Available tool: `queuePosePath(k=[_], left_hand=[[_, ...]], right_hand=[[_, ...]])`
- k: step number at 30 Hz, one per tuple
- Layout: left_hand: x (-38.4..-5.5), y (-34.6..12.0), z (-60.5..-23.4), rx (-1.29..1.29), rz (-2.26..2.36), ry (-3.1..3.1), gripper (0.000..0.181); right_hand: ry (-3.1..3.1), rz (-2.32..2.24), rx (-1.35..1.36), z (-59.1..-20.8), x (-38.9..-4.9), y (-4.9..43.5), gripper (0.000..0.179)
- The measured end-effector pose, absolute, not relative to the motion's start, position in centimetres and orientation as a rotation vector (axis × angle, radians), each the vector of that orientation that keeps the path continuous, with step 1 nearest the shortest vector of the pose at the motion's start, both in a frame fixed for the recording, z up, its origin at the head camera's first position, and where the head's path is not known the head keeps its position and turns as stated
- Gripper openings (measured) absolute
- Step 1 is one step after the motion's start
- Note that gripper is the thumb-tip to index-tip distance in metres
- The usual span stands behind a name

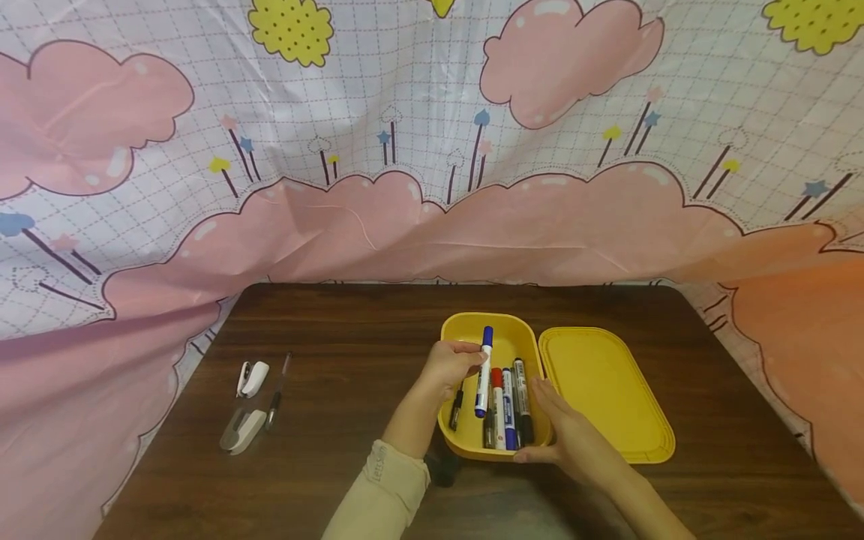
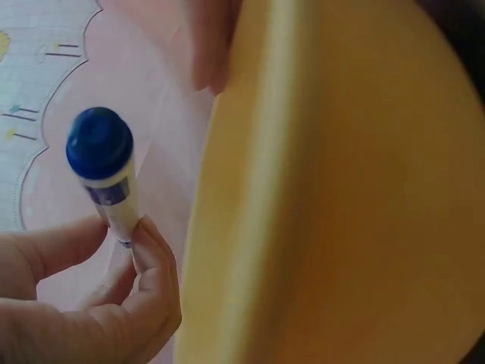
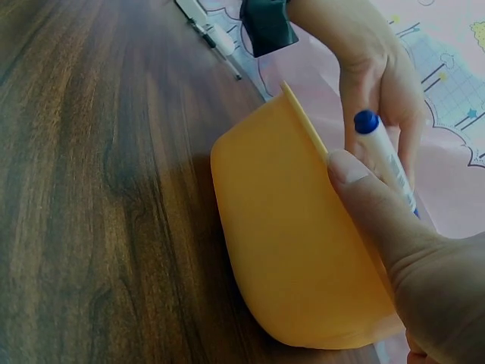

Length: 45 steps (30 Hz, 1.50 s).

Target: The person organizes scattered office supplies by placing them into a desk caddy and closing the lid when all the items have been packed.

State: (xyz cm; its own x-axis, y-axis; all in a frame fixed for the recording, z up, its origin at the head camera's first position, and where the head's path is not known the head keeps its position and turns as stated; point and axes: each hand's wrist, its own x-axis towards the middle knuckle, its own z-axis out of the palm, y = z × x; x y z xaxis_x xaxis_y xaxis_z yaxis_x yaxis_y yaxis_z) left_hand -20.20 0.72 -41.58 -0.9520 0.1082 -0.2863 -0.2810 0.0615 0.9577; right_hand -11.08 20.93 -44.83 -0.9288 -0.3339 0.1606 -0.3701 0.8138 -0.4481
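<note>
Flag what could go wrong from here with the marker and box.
1. Slip: the left hand only pinches the blue-capped marker over the yellow box, so it might drop.
2. Collision: the red-capped marker lies close by in the box and could get knocked.
3. Box shift: the right hand is at one corner; pushing unevenly might turn the box.

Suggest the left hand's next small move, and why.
I'd probably lower the held blue-capped marker into the yellow box: the left hand pinches it over the opening, bare floor shows left of the red-capped marker, and the right hand touches the rim. Whether it's going in or coming out isn't certain, though.
</note>
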Motion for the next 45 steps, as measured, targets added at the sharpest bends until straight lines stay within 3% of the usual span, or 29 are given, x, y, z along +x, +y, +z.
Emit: queuePosePath(k=[24,33,45], left_hand=[[-18.8,3.2,-44.6,-0.272,1.656,2.380,0.013],[-19.1,2.6,-44.1,-0.213,1.746,2.309,0.025],[-20.3,-0.2,-41.0,-0.116,1.867,2.307,0.024]], right_hand=[[-2.869,0.760,0.607,-44.9,-11.0,20.9,0.109],[-2.868,0.754,0.604,-45.0,-10.9,21.0,0.108],[-2.870,0.741,0.615,-45.0,-11.0,20.9,0.110]])
